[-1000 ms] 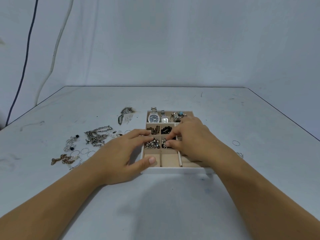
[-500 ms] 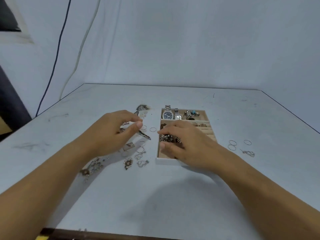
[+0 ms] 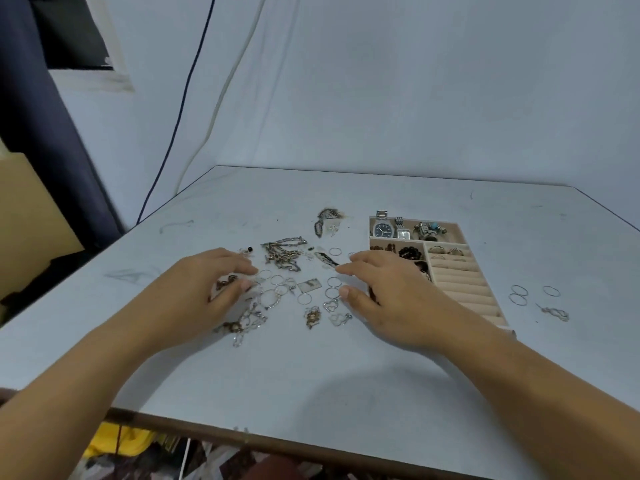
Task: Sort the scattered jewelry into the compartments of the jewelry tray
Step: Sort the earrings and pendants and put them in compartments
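Pale grey-blue table [image 3: 346, 368], scuffed with faint dark marks, brown along the near edge. Behind it, a white cloth backdrop [image 3: 415, 81], creased and lit evenly. 2 cables down the backdrop at left: 1 dark cable [image 3: 183, 95] and 1 white cable [image 3: 239, 64], side by side. Far left, a dark blue curtain [image 3: 31, 116] beside a dark window opening [image 3: 69, 29] with a pale sill. Below that, a tan cardboard box [image 3: 27, 216]. Under the table's near edge, blurred yellow clutter [image 3: 117, 441].
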`<state>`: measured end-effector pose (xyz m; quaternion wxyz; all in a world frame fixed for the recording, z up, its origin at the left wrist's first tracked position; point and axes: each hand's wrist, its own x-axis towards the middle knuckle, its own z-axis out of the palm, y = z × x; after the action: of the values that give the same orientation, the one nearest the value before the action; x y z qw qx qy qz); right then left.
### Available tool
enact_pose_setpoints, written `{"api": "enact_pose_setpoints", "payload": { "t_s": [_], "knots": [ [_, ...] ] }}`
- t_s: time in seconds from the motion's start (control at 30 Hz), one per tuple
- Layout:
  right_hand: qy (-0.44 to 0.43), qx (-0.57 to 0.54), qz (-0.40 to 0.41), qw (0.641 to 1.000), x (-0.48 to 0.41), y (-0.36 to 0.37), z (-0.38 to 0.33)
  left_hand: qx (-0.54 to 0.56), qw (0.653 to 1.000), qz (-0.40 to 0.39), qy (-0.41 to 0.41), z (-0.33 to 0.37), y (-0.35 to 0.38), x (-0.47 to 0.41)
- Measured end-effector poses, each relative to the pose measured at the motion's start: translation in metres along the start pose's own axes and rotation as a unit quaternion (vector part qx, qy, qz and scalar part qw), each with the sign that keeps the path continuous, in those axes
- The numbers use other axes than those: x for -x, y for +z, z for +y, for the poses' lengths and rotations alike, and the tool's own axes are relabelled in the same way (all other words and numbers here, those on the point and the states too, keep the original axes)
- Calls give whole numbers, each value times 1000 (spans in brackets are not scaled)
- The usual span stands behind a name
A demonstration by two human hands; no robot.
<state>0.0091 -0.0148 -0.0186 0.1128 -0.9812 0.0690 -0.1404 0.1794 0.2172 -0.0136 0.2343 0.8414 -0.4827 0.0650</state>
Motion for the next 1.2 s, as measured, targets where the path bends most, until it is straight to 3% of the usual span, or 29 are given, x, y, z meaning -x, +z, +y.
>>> {"api": "enact_pose_setpoints", "payload": {
  "t_s": [0.4,0.77,1.03,1.2],
  "knots": [
    [-14,-30,4,999,6,-4,5,25,1000,0,-17,-12,8,3],
    [-12,-44,12,999,8,-4,5,33,995,-92,21,4,22,-22],
    [-11,-50,11,999,7,-5,5,49,997,-53,37,7,27,-23],
    [-20,-18,19,999,3,-4,2,78,997,25,-14,10,15,-21]
  ]
}}
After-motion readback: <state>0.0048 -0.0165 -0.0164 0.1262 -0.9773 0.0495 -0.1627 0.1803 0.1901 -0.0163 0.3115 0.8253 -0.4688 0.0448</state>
